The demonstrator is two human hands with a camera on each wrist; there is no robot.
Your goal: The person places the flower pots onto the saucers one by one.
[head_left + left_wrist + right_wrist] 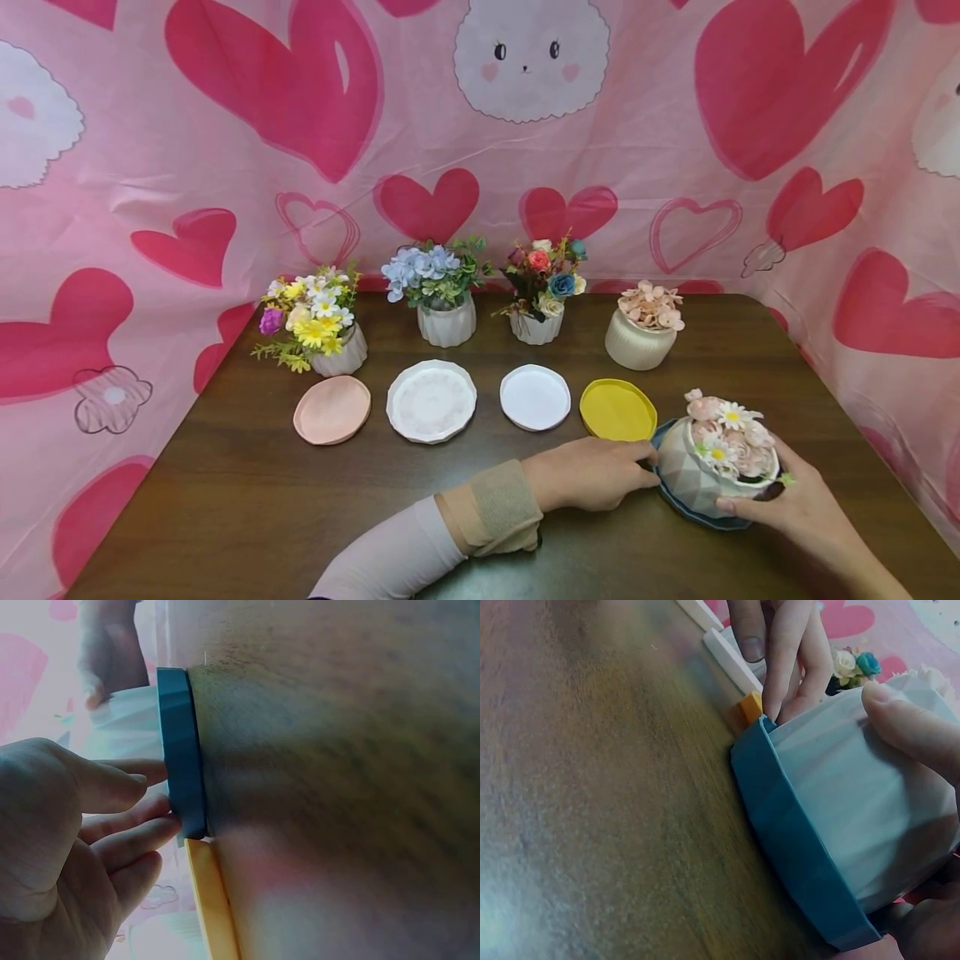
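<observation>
A white faceted flowerpot (pixel 684 471) with pale pink flowers and white daisies (pixel 738 437) stands within the rim of a dark blue saucer (pixel 716 523) at the table's right front. My right hand (pixel 810 500) grips this pot from the right, thumb on its near side and fingers round the far side. From the left, my left hand (pixel 588 475) touches the saucer's rim with fairly straight fingers (pixel 139 844). In the right wrist view the blue saucer wall (pixel 795 840) hides the pot's base, so whether it lies flat cannot be seen.
Close to the left fingertips lies a yellow saucer (pixel 618 410). Further left are white (pixel 535 398), larger white (pixel 431 402) and pink (pixel 332 410) saucers. Behind them stand several potted flowers, including a cream ribbed pot (pixel 639 342). A pink heart-patterned cloth (pixel 420 133) hangs behind the brown table (pixel 247 508).
</observation>
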